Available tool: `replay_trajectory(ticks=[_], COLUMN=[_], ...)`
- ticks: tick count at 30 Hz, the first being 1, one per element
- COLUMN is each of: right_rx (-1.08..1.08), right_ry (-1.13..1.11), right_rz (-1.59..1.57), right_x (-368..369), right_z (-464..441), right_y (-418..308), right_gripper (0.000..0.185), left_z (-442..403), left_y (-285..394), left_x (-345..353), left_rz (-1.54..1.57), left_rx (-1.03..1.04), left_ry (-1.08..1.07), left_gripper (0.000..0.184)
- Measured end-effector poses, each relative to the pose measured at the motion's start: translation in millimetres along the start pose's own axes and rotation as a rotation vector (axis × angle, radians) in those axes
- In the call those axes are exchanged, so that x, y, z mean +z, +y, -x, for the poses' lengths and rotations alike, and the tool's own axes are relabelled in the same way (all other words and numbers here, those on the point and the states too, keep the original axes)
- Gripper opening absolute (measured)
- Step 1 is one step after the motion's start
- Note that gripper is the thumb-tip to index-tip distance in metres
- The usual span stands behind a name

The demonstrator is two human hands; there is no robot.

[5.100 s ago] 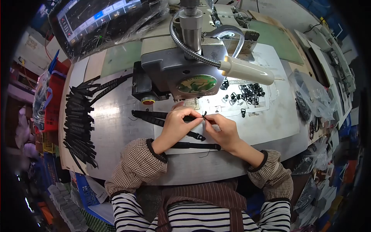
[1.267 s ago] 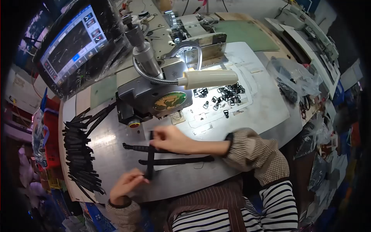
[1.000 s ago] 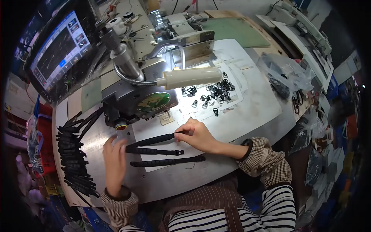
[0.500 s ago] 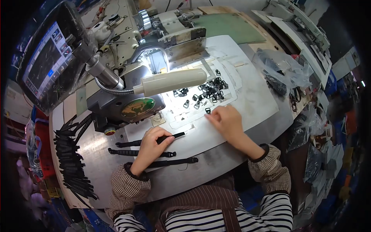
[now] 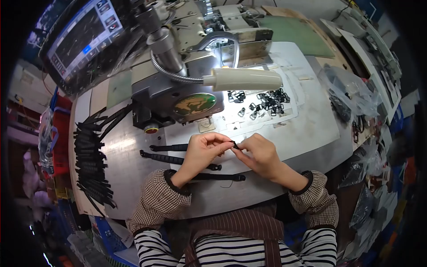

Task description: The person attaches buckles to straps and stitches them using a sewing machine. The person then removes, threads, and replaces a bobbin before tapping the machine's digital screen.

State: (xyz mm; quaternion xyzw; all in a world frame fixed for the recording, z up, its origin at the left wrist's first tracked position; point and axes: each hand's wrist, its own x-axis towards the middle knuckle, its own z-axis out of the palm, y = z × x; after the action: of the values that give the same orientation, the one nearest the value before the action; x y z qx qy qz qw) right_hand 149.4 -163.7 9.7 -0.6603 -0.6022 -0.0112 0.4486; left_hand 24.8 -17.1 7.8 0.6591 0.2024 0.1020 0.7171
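Observation:
Above the white sheet, my left hand and my right hand meet fingertip to fingertip. The left pinches the end of a black webbing strap, whose rest appears to run back left under that hand. Between the right thumb and fingers is a small black buckle, mostly covered by the fingertips. Two more black straps lie on the table: one passes beneath my left wrist, and a nearer strap lies below my hands. A pile of black buckles lies beyond, under the lamp light.
A sewing machine head with a beige lamp arm overhangs the sheet. Bundled black straps hang over the table's left side. A monitor stands upper left; plastic bags lie at the right.
My right hand has come from beside the buckle pile to my left fingertips, and the nearest loose buckle is gone from the sheet. My left hand has raised the strap end. The camera view has shifted.

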Motion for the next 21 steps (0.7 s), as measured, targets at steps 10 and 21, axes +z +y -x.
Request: replay_trajectory(ticks=[10,21], right_rx=[0.883,0.809], right_ry=[-0.534,-0.273], right_rz=[-1.376,-0.913], right_x=[10,-7], right_z=[-10,14], right_y=[8,10], right_gripper=[0.028,0.009], left_z=[26,6], left_y=[14,2], left_x=[-7,-14], left_rz=[-0.562,-0.787], left_rx=[0.632,0.513], left_ry=[0.081,0.045], left_gripper=[0.015,0.017])
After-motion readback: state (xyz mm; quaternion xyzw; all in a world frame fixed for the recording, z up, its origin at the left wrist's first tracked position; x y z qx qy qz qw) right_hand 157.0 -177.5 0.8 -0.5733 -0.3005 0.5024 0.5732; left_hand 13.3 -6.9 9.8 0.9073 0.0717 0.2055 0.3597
